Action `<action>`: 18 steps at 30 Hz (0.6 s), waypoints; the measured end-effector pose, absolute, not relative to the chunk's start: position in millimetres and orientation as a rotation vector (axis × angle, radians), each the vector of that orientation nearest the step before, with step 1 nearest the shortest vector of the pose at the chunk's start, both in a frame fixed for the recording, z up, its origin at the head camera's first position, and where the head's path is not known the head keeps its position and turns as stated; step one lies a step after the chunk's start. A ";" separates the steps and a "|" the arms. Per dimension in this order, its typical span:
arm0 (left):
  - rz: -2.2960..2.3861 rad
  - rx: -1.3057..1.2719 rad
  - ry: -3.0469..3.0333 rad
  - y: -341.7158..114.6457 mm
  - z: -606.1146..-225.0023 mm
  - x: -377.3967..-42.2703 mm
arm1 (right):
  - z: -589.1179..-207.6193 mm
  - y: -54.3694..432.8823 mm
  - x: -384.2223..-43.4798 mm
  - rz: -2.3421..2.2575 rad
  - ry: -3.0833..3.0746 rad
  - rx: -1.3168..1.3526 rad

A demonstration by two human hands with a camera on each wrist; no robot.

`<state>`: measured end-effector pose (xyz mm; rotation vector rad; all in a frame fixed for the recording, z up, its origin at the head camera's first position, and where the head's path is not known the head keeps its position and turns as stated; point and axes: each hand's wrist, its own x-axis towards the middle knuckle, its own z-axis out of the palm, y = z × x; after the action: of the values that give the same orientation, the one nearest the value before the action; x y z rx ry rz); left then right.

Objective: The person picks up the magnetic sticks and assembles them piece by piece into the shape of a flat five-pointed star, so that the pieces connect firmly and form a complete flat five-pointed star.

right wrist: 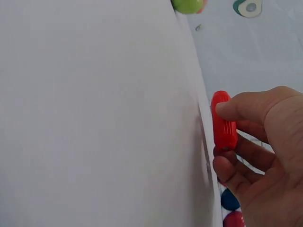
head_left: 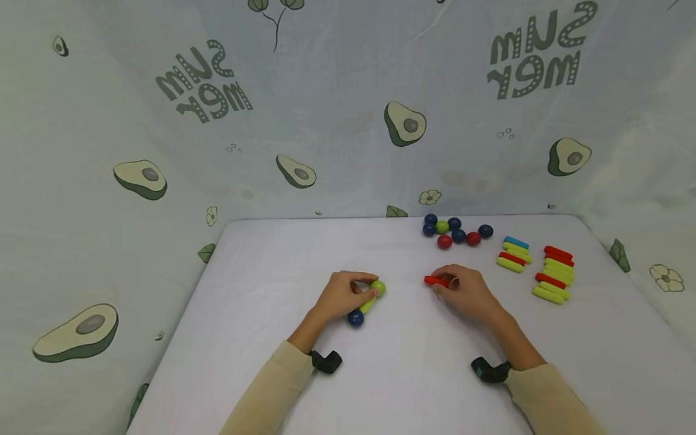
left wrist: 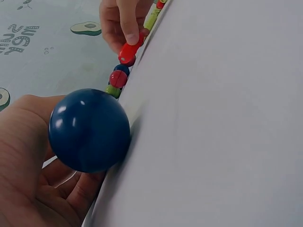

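On the left of the white table, my left hand pinches a green ball between thumb and index finger. A yellow-green stick runs from near that ball to a dark blue ball; the hand partly hides the joins. The blue ball looms large in the left wrist view. My right hand holds a short red stick to the right, apart from the ball-and-stick piece. In the right wrist view, the thumb presses on the ridged side of this red stick.
Loose balls, several dark blue, two red and one green, lie at the table's back edge. Right of my right hand are two rows of sticks, a shorter one and a longer one. A patterned cloth hangs behind.
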<state>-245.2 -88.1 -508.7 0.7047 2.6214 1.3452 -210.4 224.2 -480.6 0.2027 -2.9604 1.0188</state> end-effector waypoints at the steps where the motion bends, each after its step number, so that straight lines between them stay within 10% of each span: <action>1: 1.345 0.703 2.624 -87.8 -509.1 -245.3 | -481.2 218.3 -210.7 1.037 -2.956 0.216; 18: 1.321 0.709 2.638 -83.2 -506.1 -246.0 | -481.1 165.4 -209.2 1.183 -2.967 0.369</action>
<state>-246.0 -83.2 -506.1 0.7089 2.6383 1.3206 -209.2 165.4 -481.1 0.3689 -2.9673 1.1832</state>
